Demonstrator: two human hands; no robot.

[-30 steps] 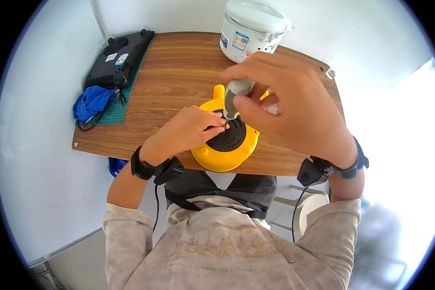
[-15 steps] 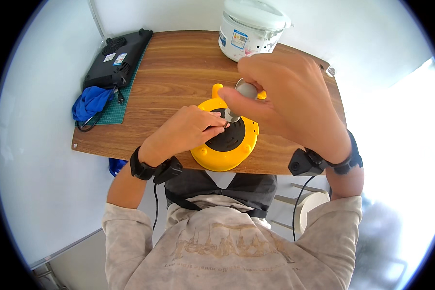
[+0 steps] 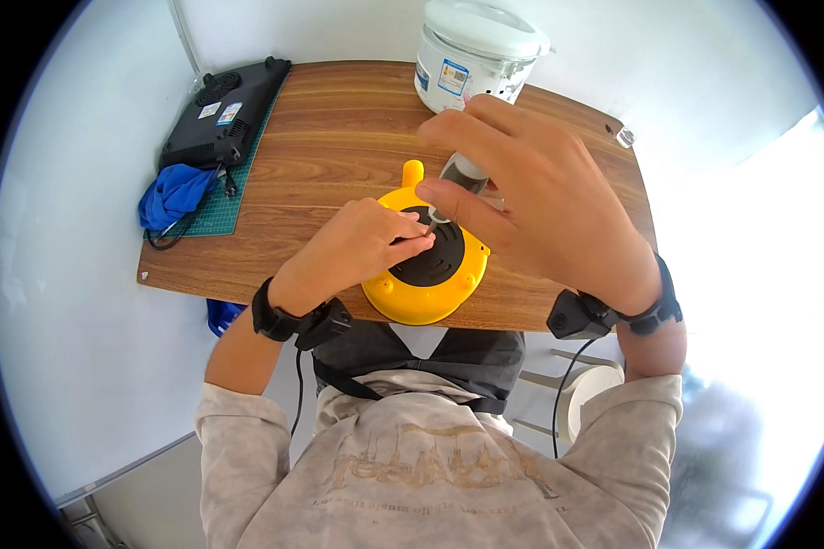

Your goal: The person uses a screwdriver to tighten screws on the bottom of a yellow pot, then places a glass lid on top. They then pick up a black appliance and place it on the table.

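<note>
On the tabletop lies a round yellow appliance [image 3: 421, 306] with a black slotted disc [image 3: 421, 265] in its middle, apparently bottom up. A screwdriver [image 3: 464, 174] with a grey, cylindrical handle and a pale collar stands tilted over the disc. My right hand [image 3: 549, 188] is around the handle from above, thumb against its near side and forefinger lifted off it; the other fingers are partly hidden. Resting on the disc, my left hand [image 3: 362, 240] has its thumb and fingers closed about the thin shaft near its tip. Any screw there is hidden by these fingers.
A white rice cooker [image 3: 471, 59] stands at the back of the wooden table [image 3: 330, 119]. At the left, a black flat appliance [image 3: 215, 119] and a blue cloth [image 3: 176, 197] lie on a green mat [image 3: 216, 218]. A pale stool [image 3: 595, 393] is below the right edge.
My right hand has turned about the screwdriver handle, and its forefinger has lifted and spread to the left. The handle leans a little differently. My left hand stays on the disc.
</note>
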